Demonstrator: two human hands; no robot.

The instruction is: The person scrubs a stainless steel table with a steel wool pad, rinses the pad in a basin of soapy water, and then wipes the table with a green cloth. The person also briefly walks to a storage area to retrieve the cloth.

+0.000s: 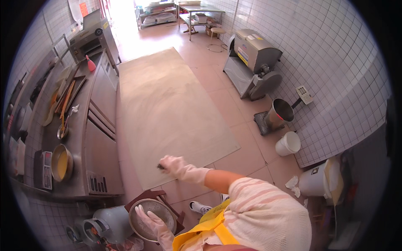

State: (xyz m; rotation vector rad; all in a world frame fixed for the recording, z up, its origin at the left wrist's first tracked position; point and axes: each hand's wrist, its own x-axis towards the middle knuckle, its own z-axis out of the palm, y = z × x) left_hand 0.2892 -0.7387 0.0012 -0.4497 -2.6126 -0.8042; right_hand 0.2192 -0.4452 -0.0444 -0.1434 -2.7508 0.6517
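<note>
My right hand (172, 166), in a pale translucent glove, presses on the near end of a long light-coloured worktable (169, 109). A small dark scouring pad (161, 166) shows at its fingertips. The tabletop has faint wet-looking smears. My left hand (150, 219), gloved too, is held above a round metal basin (168, 208) with its fingers extended and nothing in them. Light flecks, perhaps foam, show inside the basin. Beneath the basin is a dark red wooden stool (150, 194).
A steel counter (78, 138) on the left carries a bowl of yellow liquid (62, 164) and a digital scale (47, 169). Gas cylinders (113, 222) stand beside the basin. On the right are a dough machine (254, 56), a metal pot (279, 113) on a floor scale, and a white bucket (287, 143).
</note>
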